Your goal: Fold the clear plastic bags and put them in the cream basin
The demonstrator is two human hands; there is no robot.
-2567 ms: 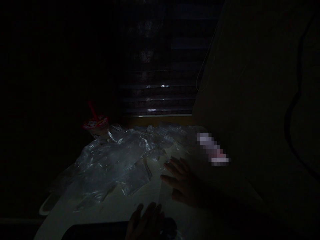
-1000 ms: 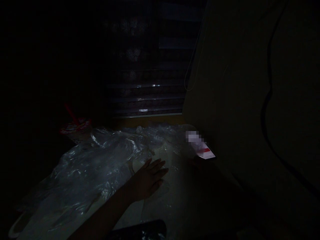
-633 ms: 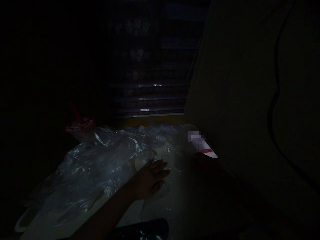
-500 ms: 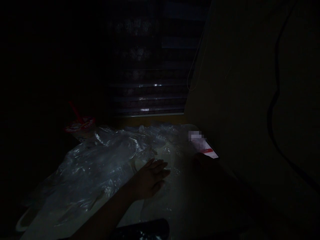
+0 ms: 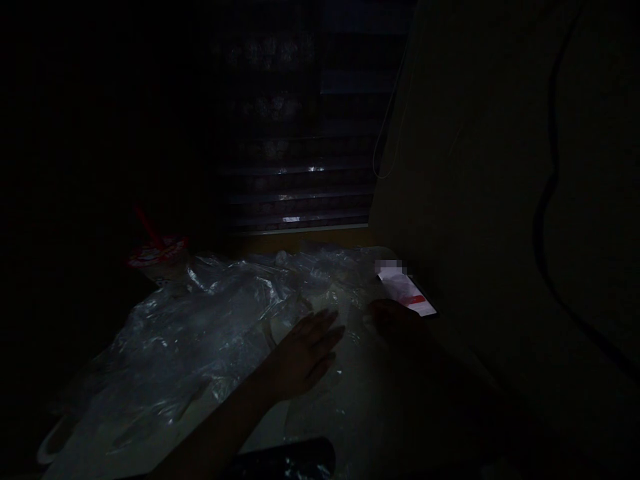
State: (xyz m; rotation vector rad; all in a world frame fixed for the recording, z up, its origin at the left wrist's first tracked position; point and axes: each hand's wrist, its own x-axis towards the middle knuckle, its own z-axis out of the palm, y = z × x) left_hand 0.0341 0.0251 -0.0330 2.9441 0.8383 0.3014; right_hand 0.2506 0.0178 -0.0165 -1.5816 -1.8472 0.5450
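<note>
The scene is very dark. My left hand [image 5: 307,353] lies palm down, fingers stretched out, on thin clear plastic [image 5: 330,393] spread over a pale table top [image 5: 265,427]. To its right is my right hand [image 5: 395,323], mostly in shadow, its fingers curled together just above the plastic. A small pale spot shows at its fingertips, and I cannot make out what it is. Right behind that hand lies a phone [image 5: 407,293] with a lit screen. Crumpled clear plastic film [image 5: 200,333] is heaped to the left of my left hand.
A lidded cup [image 5: 160,257] with a red straw stands at the back left. A dark, shiny rounded object [image 5: 285,460] lies at the front edge. Behind the table are window blinds [image 5: 300,180] with a hanging cord; a wall [image 5: 470,200] with a dark cable [image 5: 543,220] is on the right.
My right hand has moved left, off the phone's near edge and closer to my left hand. My left hand stays nearly in place, its fingers shifted slightly.
</note>
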